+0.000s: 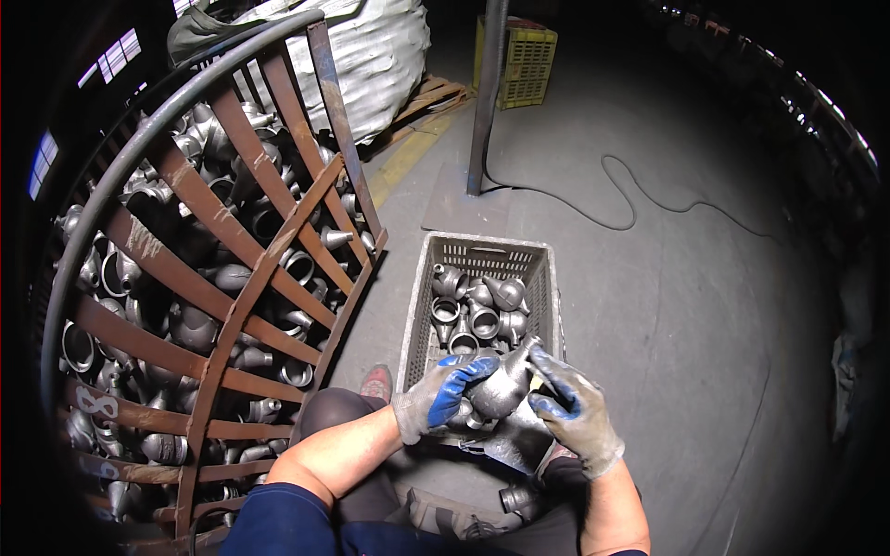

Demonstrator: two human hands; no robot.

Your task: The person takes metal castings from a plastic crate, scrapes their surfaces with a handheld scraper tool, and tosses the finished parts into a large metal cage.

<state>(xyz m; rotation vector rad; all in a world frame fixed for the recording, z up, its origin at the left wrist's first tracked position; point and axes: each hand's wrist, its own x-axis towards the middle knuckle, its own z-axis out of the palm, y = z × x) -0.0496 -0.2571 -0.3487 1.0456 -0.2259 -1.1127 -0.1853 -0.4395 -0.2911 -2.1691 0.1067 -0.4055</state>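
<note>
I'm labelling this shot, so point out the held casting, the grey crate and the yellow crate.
Held casting (501, 393), head view: on its rounded body.
Grey crate (544, 295), head view: on its right wall.
Yellow crate (529, 68), head view: on its side.

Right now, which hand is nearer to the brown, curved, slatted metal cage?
Left. The blue-and-grey gloved left hand is to the right of the cage, apart from it; the gloved right hand is farther right, beyond the rounded grey metal casting.
</note>
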